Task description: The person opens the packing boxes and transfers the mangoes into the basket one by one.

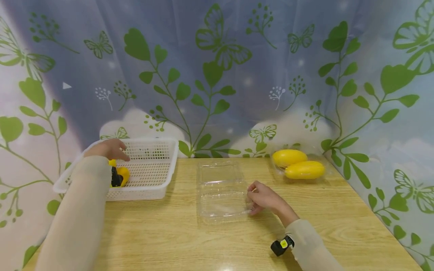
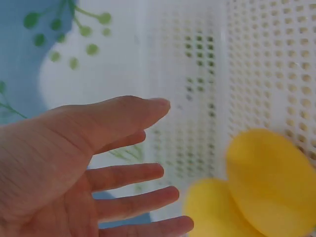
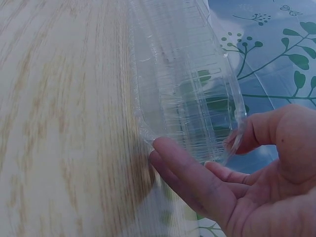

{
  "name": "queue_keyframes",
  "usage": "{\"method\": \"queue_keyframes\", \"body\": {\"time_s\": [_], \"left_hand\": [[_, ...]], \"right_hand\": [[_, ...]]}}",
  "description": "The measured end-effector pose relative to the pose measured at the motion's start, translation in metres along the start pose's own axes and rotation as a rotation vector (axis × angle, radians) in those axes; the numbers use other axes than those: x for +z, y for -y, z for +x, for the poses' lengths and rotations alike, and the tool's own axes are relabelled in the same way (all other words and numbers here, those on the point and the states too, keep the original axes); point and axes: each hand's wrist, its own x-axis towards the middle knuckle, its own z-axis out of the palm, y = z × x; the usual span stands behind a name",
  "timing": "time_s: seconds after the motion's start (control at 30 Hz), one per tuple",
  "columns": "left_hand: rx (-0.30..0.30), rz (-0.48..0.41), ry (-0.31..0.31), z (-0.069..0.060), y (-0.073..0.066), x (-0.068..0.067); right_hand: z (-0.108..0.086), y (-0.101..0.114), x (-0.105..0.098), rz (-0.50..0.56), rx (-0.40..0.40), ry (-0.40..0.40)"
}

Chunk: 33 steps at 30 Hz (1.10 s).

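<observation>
My left hand (image 1: 106, 149) hovers over the left part of a white perforated plastic basket (image 1: 139, 194), fingers spread and holding nothing. Below it in the basket lie smooth yellow oval fruits (image 2: 269, 182), two of them showing in the left wrist view; in the head view the arm and a black wrist device partly hide them. My right hand (image 1: 266, 197) holds the right side of a clear plastic clamshell box (image 1: 222, 203), which lies unfolded on the table. In the right wrist view the thumb is at the box's rim (image 3: 240, 116) and the fingers lie along its outer side.
At the back right stands another clear plastic box (image 1: 279, 174) with two yellow oval fruits (image 1: 305, 170) in it. The wooden table (image 1: 162, 233) ends against a patterned curtain (image 1: 237, 94) at the back. A black wrist camera (image 1: 281, 244) is strapped near my right cuff.
</observation>
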Motion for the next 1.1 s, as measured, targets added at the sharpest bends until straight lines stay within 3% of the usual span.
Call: {"method": "queue_keyframes", "body": {"time_s": [0.23, 0.43, 0.53, 0.77, 0.97, 1.1], "left_hand": [[0.073, -0.078, -0.075, -0.010, -0.048, -0.016], [0.193, -0.033, -0.212, -0.036, -0.095, -0.011], [0.241, -0.062, -0.254, -0.053, -0.115, 0.002], [0.357, -0.149, -0.241, -0.078, -0.144, 0.051], [0.414, -0.188, -0.172, -0.079, -0.160, 0.090], [0.394, -0.189, -0.126, -0.068, -0.173, 0.116]], "right_hand": [[-0.001, -0.001, -0.001, -0.001, 0.002, -0.002], [-0.002, -0.001, 0.000, -0.004, -0.001, 0.004], [-0.002, 0.000, 0.000, -0.004, -0.003, 0.009], [-0.003, 0.001, 0.001, -0.006, -0.002, 0.011], [-0.004, 0.002, 0.000, -0.010, -0.001, 0.017], [-0.003, 0.000, 0.000, -0.007, 0.001, 0.009]]}}
